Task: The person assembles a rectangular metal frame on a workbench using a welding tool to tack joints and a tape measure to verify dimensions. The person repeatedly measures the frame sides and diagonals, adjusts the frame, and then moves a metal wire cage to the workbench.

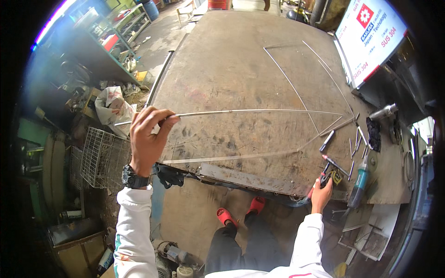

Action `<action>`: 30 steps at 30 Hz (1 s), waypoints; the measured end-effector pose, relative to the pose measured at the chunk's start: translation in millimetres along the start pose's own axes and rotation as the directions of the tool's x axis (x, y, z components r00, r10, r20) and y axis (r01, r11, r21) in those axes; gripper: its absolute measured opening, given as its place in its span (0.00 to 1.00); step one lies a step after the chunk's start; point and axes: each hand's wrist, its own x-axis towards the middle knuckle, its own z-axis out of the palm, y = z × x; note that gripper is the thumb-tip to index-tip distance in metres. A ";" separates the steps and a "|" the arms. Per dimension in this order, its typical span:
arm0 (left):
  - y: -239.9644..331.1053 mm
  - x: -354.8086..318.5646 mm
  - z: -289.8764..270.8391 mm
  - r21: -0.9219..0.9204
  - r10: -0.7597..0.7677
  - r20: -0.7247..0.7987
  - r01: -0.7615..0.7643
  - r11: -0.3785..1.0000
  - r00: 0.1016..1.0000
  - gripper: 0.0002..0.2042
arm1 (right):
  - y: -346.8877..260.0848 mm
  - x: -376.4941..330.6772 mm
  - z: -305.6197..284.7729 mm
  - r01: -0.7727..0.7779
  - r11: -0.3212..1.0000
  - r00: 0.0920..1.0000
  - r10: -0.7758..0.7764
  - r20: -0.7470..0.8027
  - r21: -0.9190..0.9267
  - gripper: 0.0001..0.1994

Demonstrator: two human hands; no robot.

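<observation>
My left hand (150, 134), with a black watch at its wrist, pinches a thin metal rod (232, 111) near its left end. The rod runs rightward across the brown worktable (218, 60) and appears to bend near its right end. Close to the table's front right edge, my right hand (321, 197) is closed on what looks like a red-handled hammer (329, 162); part of the grip is hidden. A yellow and black tape measure (336, 177) sits right beside these fingers. Farther back, more thin bent rods (292, 85) form an angular outline on the tabletop.
A teal angle grinder (359, 185) lies at the right, near several short metal pieces (356, 143) and a metal cylinder (384, 112). A flat metal strip (232, 156) follows the front edge. A wire cage (99, 157) and white sack (113, 104) stand left of the table.
</observation>
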 end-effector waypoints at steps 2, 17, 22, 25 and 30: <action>-2.0 -7.5 0.1 0.003 -0.038 0.028 0.038 0.999 0.999 0.07 | -0.4 1.7 -16.8 -0.030 0.999 0.998 0.032 0.061 -0.023 0.32; 47.9 -27.4 -24.7 0.016 -0.145 0.081 0.145 0.989 0.986 0.13 | -274.8 111.2 -125.6 0.811 0.397 0.382 -0.916 0.127 0.430 0.19; 57.3 -16.9 -49.6 0.129 -0.084 -0.046 0.090 0.988 0.995 0.16 | -291.8 103.2 -145.7 0.843 0.363 0.422 -0.904 -0.070 0.398 0.22; 63.9 -8.2 -68.2 0.193 -0.056 -0.125 0.080 0.978 0.991 0.16 | -303.8 98.6 -156.8 0.865 0.349 0.425 -0.892 -0.154 0.361 0.22; 76.4 1.2 -81.9 0.208 -0.038 -0.198 0.080 0.975 0.980 0.16 | -314.8 98.2 -178.7 0.896 0.317 0.400 -0.881 -0.253 0.311 0.22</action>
